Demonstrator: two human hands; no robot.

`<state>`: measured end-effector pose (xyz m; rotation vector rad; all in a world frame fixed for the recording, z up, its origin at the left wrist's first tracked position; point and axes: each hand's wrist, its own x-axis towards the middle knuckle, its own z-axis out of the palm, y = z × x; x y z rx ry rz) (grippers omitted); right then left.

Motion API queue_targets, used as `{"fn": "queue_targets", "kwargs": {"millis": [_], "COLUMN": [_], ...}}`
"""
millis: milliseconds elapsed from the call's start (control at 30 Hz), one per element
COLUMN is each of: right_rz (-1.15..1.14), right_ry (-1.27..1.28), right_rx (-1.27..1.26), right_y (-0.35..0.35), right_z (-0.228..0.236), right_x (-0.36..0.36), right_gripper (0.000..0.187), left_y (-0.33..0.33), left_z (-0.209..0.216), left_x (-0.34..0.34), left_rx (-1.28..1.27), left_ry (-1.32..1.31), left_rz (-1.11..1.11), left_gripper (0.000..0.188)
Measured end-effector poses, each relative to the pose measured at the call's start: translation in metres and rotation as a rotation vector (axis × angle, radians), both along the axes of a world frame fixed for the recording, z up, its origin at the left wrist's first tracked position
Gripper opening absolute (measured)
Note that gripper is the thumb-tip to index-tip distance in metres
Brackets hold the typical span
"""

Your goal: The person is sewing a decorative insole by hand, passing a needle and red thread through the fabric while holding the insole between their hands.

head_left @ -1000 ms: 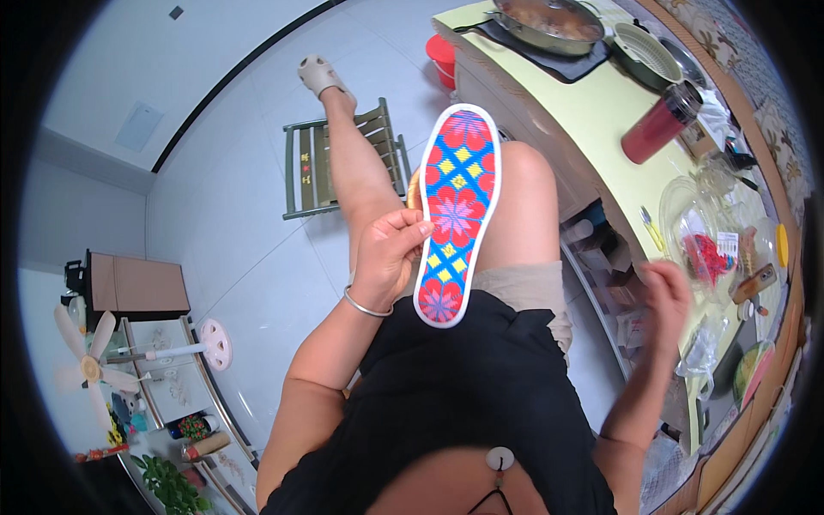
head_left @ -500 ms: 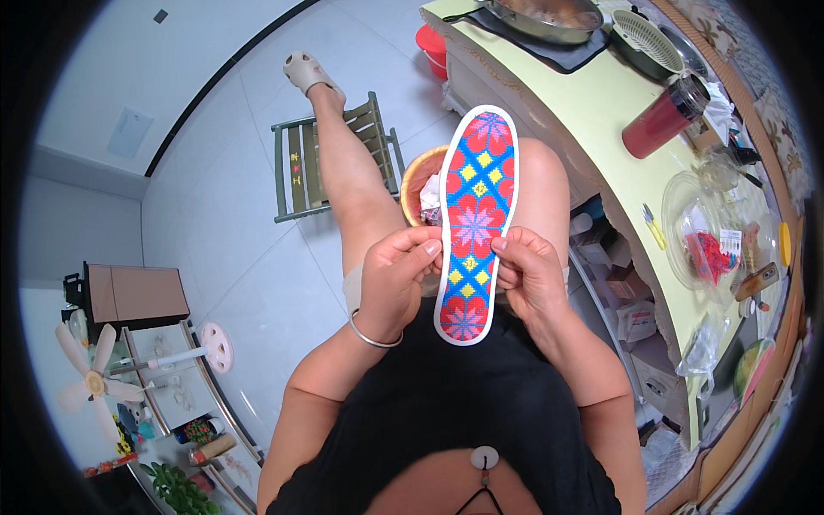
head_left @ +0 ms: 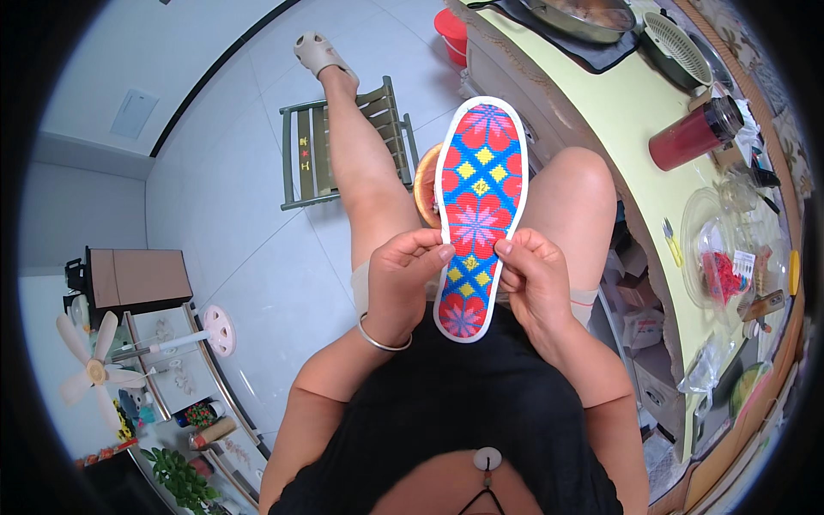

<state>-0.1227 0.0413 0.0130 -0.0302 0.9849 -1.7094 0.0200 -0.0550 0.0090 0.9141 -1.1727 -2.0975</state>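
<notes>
An embroidered insole (head_left: pixel 477 219) with a white border stands upright in front of me, its toe end pointing away. Red flowers, blue lattice bands and yellow diamonds cover its face. My left hand (head_left: pixel 403 273) pinches the left edge between thumb and fingers, with a bangle around that wrist. On the opposite edge, my right hand (head_left: pixel 532 273) grips the insole the same way. Behind it, a round basket (head_left: pixel 424 184) with a tan rim is mostly hidden.
A pale table (head_left: pixel 592 107) curves along the right, holding a pan (head_left: pixel 592 19), a green strainer (head_left: pixel 676 50), a red thermos (head_left: pixel 695 136) and a clear tray with red thread (head_left: pixel 725 273). My leg rests across a slatted folding stool (head_left: pixel 313 159). A fan (head_left: pixel 96 371) stands left.
My view has shifted slightly, and my right knee has swung outward to the right. The insole looks a little larger, still held by both hands; more of the basket is hidden behind it.
</notes>
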Motion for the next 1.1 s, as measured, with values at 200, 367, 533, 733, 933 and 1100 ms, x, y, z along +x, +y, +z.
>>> {"fn": "queue_targets", "kwargs": {"millis": [200,367,533,733,933,1100], "right_rz": [-0.062,-0.076,-0.095,0.03,-0.009,-0.038], "right_ry": [0.148,0.4,0.64,0.801,0.884,1.28], "right_rx": [-0.11,0.019,-0.008,0.057,0.027,0.168], "right_y": [-0.002,0.0,0.001,0.009,0.011,0.017], "right_z": [-0.002,-0.019,-0.013,-0.025,-0.032,-0.014], "right_x": [-0.019,-0.056,-0.051,-0.05,-0.046,-0.041], "right_gripper": [0.013,0.02,0.013,0.017,0.019,0.02], "left_y": [-0.005,-0.004,0.001,0.007,0.012,0.016], "left_z": [0.001,0.012,0.02,0.025,0.03,0.019], "left_x": [0.0,-0.002,-0.005,-0.005,-0.004,0.006], "left_rx": [0.041,0.067,0.05,0.036,0.03,-0.686], "left_ry": [0.033,0.033,0.022,0.037,0.092,-0.203], "left_rz": [0.014,-0.023,-0.027,-0.034,-0.048,0.008], "left_gripper": [0.016,0.015,0.013,0.015,0.015,0.013]}}
